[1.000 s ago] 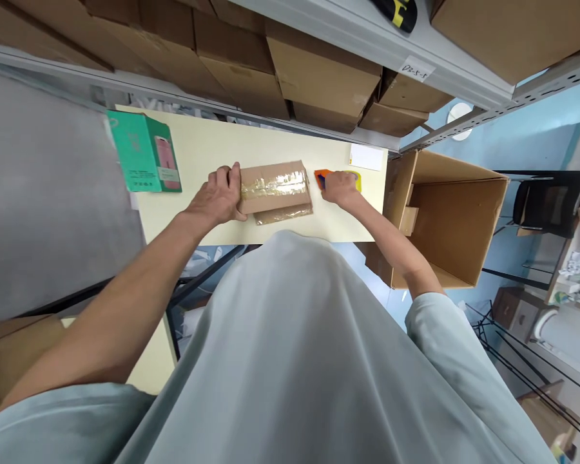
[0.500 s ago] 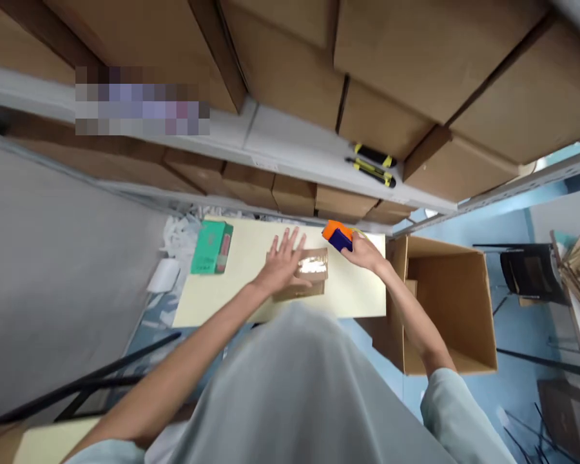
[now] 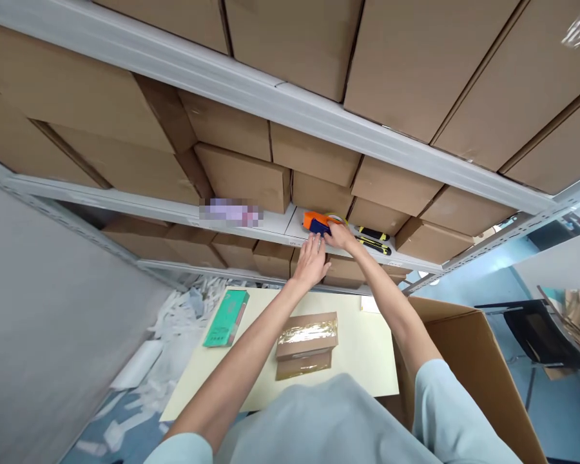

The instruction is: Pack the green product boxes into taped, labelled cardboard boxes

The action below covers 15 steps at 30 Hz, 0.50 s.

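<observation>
My right hand [image 3: 339, 236] grips an orange and blue tape dispenser [image 3: 318, 223] up on the grey metal shelf [image 3: 270, 222]. My left hand [image 3: 312, 261] is raised just below it, fingers stretched out, holding nothing, close to the shelf's front edge. Down on the cream table [image 3: 367, 351] lies a small taped cardboard parcel [image 3: 307, 341], apart from both hands. A green product box [image 3: 226, 317] lies on the table's left side.
Two yellow and black utility knives [image 3: 373, 237] lie on the shelf right of the dispenser. Brown cartons [image 3: 241, 174] fill the shelves. A large open cardboard box [image 3: 473, 367] stands right of the table. White paper scraps [image 3: 183, 306] litter the floor at left.
Both hands rose from the table to the shelf. The right hand carried the tape dispenser up onto the shelf. The left hand left the parcel. The camera tilted upward.
</observation>
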Each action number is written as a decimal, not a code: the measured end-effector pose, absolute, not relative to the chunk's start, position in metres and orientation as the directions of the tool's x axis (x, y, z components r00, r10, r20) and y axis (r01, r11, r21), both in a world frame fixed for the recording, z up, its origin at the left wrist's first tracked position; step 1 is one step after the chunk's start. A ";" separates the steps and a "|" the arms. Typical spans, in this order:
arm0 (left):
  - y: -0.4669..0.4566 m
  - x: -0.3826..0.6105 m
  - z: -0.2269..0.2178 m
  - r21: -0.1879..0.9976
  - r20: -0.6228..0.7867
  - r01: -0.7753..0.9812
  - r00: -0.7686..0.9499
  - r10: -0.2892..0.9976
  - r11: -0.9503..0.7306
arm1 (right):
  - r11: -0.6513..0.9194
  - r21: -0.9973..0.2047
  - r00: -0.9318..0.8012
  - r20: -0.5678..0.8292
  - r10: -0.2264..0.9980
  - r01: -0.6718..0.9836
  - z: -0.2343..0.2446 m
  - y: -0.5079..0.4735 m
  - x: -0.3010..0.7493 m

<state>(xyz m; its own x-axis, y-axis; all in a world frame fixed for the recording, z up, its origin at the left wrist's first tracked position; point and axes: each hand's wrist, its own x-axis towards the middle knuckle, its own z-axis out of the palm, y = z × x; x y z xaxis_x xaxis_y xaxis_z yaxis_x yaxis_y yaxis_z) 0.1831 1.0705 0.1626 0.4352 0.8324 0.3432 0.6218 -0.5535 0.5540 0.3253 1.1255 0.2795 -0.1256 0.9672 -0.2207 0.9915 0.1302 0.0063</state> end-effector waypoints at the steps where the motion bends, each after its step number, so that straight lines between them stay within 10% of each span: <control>1: 1.068 0.181 0.159 0.570 0.341 0.610 0.435 0.833 -0.551 | 0.123 0.018 -0.115 -0.237 0.965 0.992 0.275 1.131 0.324; 9: 0.979 0.141 0.079 0.752 0.260 0.521 0.327 0.909 -0.403 | 0.141 0.008 -0.141 0.006 0.990 0.990 0.238 1.119 0.332; 15: 0.887 0.073 0.001 0.803 -0.153 0.589 0.062 0.986 0.088 | 0.075 -0.344 0.005 0.225 0.974 0.936 0.133 0.972 0.361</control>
<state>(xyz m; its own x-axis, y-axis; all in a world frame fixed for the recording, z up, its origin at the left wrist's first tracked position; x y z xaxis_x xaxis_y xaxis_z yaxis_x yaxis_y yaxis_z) 0.0730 0.8874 0.0013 0.0622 0.9862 -0.1533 0.5892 0.0877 0.8032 0.3606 0.9718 0.1334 0.0049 0.9744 0.2249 0.9361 0.0746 -0.3437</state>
